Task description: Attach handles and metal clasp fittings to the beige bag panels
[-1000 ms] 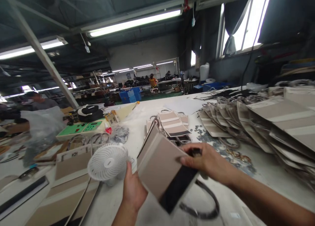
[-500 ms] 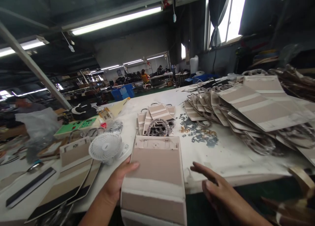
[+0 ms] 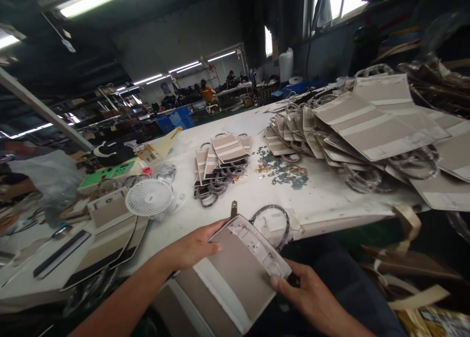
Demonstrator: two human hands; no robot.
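Observation:
A beige bag panel (image 3: 242, 266) with pale strips across it lies tilted between my two hands, near the table's front edge. My left hand (image 3: 196, 249) grips its left edge, thumb on the face. At the opposite top corner my right hand (image 3: 308, 290) is closed on the panel, with the thumb on top and the fingers partly hidden behind. A round, plastic-wrapped handle (image 3: 287, 224) sticks out beyond the panel's top edge. Next to the left hand a small dark strap tab (image 3: 234, 208) pokes up. The panel's lower end runs toward the bottom of the view.
On the white table (image 3: 194, 224) are a small stack of bag panels (image 3: 227, 148), scattered metal pieces (image 3: 290, 176) and a large panel pile (image 3: 367, 126) at right. A white fan (image 3: 150, 198) stands left, near more panels (image 3: 110, 244) and a dark bar (image 3: 62, 253). Tan strips (image 3: 409, 224) hang at lower right.
The panel has turned from nearly upright to a slant, and its round handle now shows. My right hand, apart from it before, has closed on its corner. The view has tipped downward.

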